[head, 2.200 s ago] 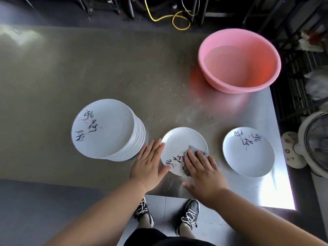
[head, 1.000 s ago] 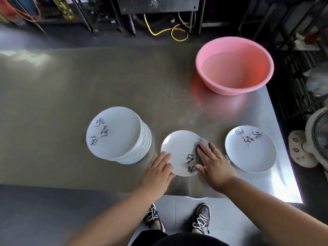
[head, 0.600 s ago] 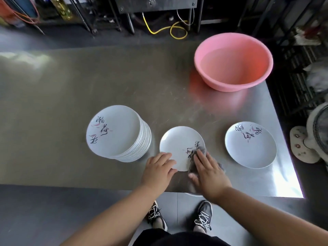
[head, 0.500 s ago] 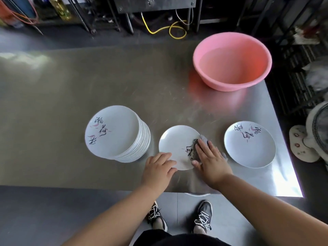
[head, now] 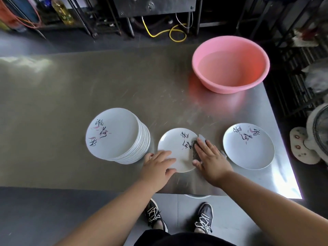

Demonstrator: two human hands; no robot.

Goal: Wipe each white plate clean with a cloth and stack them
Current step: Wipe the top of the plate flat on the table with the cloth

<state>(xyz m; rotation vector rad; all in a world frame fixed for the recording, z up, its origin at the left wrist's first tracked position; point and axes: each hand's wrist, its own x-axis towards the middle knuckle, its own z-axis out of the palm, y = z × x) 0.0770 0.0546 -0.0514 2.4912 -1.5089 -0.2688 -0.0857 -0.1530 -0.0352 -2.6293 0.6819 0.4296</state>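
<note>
With the left hand (head: 158, 166) flat on the near rim of the middle plate (head: 174, 148) on the bench (head: 88, 89), the right hand (head: 211, 157) pressing the cloth (head: 196, 148) flat should sweep rim to rim.

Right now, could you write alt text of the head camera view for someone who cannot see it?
A person's right hand presses a grey cloth on a white plate while the left hand steadies its rim, on a steel table. A plate stack sits left, a single plate right, a pink basin behind.

Cloth (head: 196, 146) under right hand (head: 211, 158) on plate (head: 174, 148)
</note>
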